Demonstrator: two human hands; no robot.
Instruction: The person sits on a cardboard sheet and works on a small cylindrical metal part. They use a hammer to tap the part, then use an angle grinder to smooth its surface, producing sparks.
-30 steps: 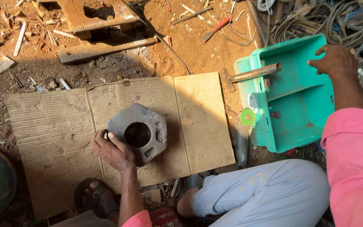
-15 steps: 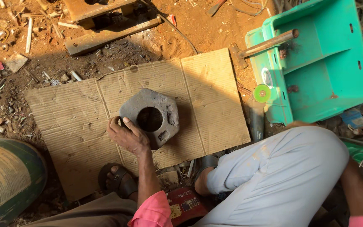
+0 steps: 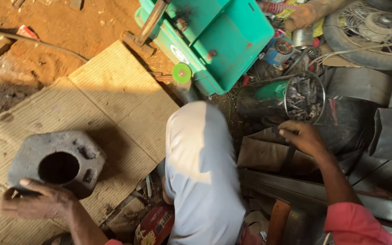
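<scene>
A grey metal block with a round bore (image 3: 57, 161) lies on a sheet of corrugated cardboard (image 3: 110, 104). My left hand (image 3: 37, 199) rests on the block's near edge, fingers curled over it. My right hand (image 3: 302, 136) reaches out to the right, just below a round tin full of bolts and small metal parts (image 3: 302, 97), fingers bent over dark scrap; whether it holds anything I cannot tell. My knee in light trousers (image 3: 200, 159) is between the two hands.
A green plastic toolbox (image 3: 218, 36) with a wooden-handled tool lies beyond my knee. A fan guard and motor (image 3: 368, 27), cans and metal sheets crowd the right side. Red dirt and wood scraps lie at the far left.
The view has swung right and closer. My right hand has left the green box and come down beside the tin of bolts. My left hand stays on the block.
</scene>
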